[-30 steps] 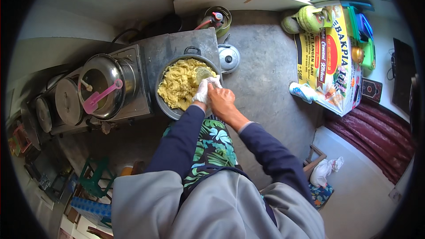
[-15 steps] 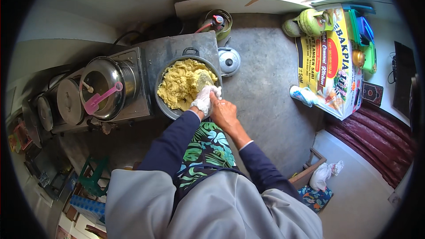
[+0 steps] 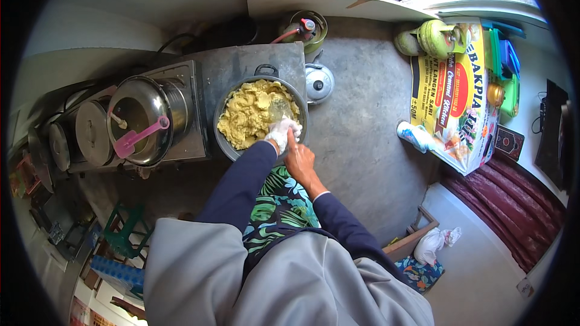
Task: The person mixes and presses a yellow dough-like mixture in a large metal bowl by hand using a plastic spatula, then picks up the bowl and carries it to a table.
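Note:
A wide grey pot (image 3: 231, 150) with loop handles holds a thick, lumpy yellow mash (image 3: 254, 108). My left hand (image 3: 281, 134), in a thin whitish plastic glove, is closed at the pot's near right side. Beyond its fingers, a clear plastic-looking piece (image 3: 280, 108) lies against the mash; its exact kind is hard to make out. Just right of it and touching the glove, my bare right hand (image 3: 301, 162) has its fingers curled, with one finger or thumb pointing up along the gloved hand. Whatever lies between the two hands is hidden.
The pot stands on a grey counter (image 3: 241, 59). On a stove to the left are a steel pot (image 3: 177, 108) with a pink spatula (image 3: 142, 137) across it and lidded pots (image 3: 93, 136). A kettle (image 3: 319, 83), gas cylinders (image 3: 434, 37) and a banner-covered box (image 3: 450, 90) are to the right.
My right hand has shifted slightly down along the gloved left hand, which stays at the pot's near right. The whole view has shifted a little; the clear piece shows more.

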### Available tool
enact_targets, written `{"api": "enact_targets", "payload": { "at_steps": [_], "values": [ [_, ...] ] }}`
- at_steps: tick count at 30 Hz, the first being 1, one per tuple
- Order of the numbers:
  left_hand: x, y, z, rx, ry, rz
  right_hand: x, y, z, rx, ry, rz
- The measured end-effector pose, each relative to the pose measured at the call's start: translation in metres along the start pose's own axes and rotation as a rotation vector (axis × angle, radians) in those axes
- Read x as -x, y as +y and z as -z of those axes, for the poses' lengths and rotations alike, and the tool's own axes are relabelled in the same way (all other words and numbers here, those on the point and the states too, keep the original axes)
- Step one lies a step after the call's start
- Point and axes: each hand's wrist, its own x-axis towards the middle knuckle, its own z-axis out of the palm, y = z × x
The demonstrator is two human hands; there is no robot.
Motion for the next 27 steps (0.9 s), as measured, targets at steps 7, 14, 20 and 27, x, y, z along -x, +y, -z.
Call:
{"api": "enact_targets", "payload": {
  "at_steps": [7, 14, 20, 27],
  "values": [
    [0.063, 0.035, -0.05, 0.19, -0.107, -0.429, -0.022, -0.019, 0.1, 0.238, -0.032, 0.257],
    [-0.001, 0.064, -0.002, 0.389, -0.15, -0.101, -0.088, -0.024, 0.058, 0.257, -0.159, 0.219],
    [0.0, 0.027, 0.009, -0.249, 0.131, -0.131, -0.025, -0.011, -0.002, 0.02, -0.015, 0.056],
    [0.1, 0.034, -0.054, 0.33, -0.167, -0.345, -0.007, -0.042, 0.125, 0.293, -0.14, 0.241]
  ]
}}
